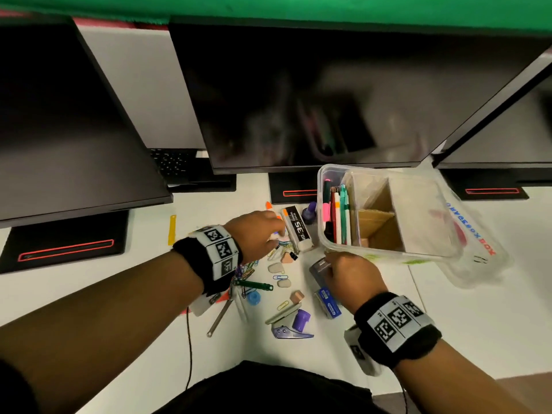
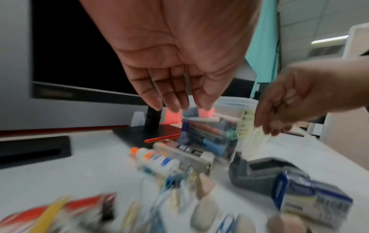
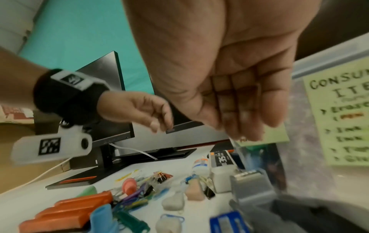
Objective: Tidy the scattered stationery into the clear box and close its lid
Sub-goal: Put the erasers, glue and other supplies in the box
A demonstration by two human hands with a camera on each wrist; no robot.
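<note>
The clear box (image 1: pixel 385 251) stands at the right with pens (image 1: pixel 337 213) in its left compartment and cardboard dividers. Its lid (image 1: pixel 475 240) lies beneath it on the right. My left hand (image 1: pixel 263 231) hovers with straight fingers (image 2: pixel 173 104) over the paper clips (image 1: pixel 245 271), beside a glue bottle (image 2: pixel 153 159) and a black-and-white staples box (image 1: pixel 295 228); it holds nothing. My right hand (image 1: pixel 349 276) is above the grey stapler (image 1: pixel 319 270), its straight fingers (image 3: pixel 245 129) empty and close to the box's front wall with the green label (image 3: pixel 339 119).
Erasers (image 1: pixel 276 268), a blue staples box (image 1: pixel 328 303), a purple ink bottle (image 1: pixel 310 212), a green clip (image 1: pixel 254 285), a purple cutter (image 1: pixel 291 331) and a yellow strip (image 1: pixel 172 230) lie scattered on the white desk. Monitors (image 1: pixel 313 94) and their black bases (image 1: pixel 65 243) stand behind.
</note>
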